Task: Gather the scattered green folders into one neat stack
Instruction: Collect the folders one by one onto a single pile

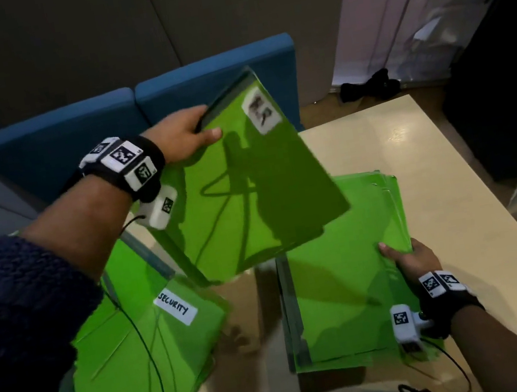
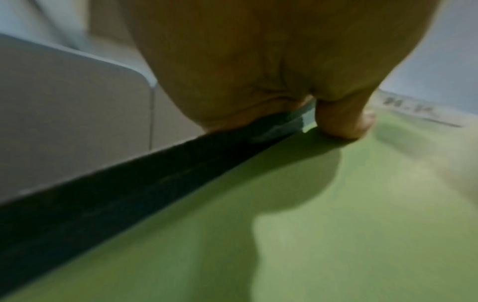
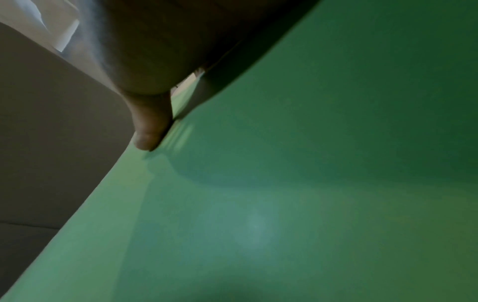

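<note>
left hand [image 1: 181, 136] lifts a labelled flat green plastic folder [image 1: 249, 190] over the pale beige worktop [image 1: 454, 198]
thumb on top, fingers under its dark spine edge, the folder tilted in the air above the gap between two groups; right hand [image 1: 411, 261] rests on the stack of green folders [image 1: 342, 287] on the right, thumb on top at its right edge, the other fingers hidden so its grip is unclear; more loose green folders [image 1: 133, 358], one marked security, lie overlapping at the near left
</note>
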{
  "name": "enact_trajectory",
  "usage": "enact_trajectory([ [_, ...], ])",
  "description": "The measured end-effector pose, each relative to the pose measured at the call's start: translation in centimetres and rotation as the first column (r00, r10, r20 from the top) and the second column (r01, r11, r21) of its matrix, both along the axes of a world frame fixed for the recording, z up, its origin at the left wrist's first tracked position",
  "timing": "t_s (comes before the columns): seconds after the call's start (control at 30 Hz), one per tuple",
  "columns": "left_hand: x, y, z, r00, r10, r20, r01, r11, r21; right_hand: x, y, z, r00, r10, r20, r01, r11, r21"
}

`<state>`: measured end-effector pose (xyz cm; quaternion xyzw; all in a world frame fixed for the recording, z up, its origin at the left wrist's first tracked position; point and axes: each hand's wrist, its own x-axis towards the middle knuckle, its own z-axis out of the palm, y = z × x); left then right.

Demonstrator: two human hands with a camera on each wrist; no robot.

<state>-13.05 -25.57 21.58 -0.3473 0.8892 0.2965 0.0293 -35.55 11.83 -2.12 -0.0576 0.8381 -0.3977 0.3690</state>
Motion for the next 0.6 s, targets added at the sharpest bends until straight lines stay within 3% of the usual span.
enact_trajectory([
  [0.1, -0.1, 1.9, -1.4, 0.945, 0.226, -0.238, -0.191, 0.968, 0.162, 0.5, 0.1, 0.5, 1.000, -0.022, 0.020, 0.023, 1.000, -0.016],
  [0.17, -0.2, 4.4, -5.0, 0.911, 0.325, -0.253, -0.285, 0.941, 0.184, 1.0, 0.1, 0.6, 0.999, -0.030, 0.039, 0.032, 0.998, -0.050],
  [0.37, 1.3, 14.3, -16.4, 0.813, 0.582, -0.004, -0.565, 0.790, 0.237, 3.2, 0.7, 1.6, 0.998, 0.002, 0.065, 0.003, 0.997, -0.074],
  [0.47, 2.8, 18.7, -18.6, 0.770, 0.637, -0.031, -0.613, 0.753, 0.241, 4.4, 1.0, 2.0, 0.992, 0.006, 0.126, 0.010, 0.992, -0.124],
  [0.6, 3.4, 22.1, -20.2, 0.801, 0.576, 0.161, -0.596, 0.745, 0.299, 5.5, 1.7, 1.4, 0.988, 0.006, 0.152, 0.023, 0.982, -0.190],
])
